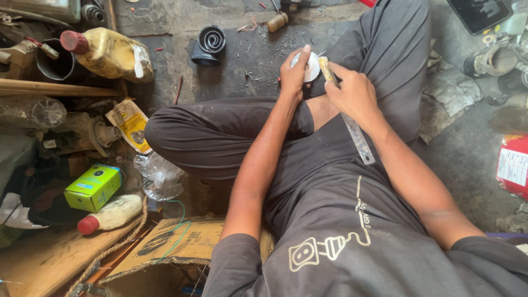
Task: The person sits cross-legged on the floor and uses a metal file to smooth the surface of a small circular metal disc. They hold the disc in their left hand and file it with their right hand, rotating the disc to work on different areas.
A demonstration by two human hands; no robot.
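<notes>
I sit cross-legged on a concrete floor in dark trousers and a dark shirt. My left hand (pixel 294 74) grips a small round white disc (pixel 312 67) over my knee. My right hand (pixel 352 93) holds a long flat metal strip (pixel 357 137), like a ruler or hacksaw blade. Its upper end touches the disc's edge, and its lower end runs back along my forearm. Both hands sit close together above my crossed legs.
On the left lie a yellow oil bottle with a red cap (pixel 107 53), a green box (pixel 93 187), a white bottle (pixel 113 213), a plastic bag (pixel 159 176) and a cardboard sheet (pixel 165 242). A black coiled part (pixel 209 43) and metal shavings lie ahead. A red packet (pixel 514 165) is at right.
</notes>
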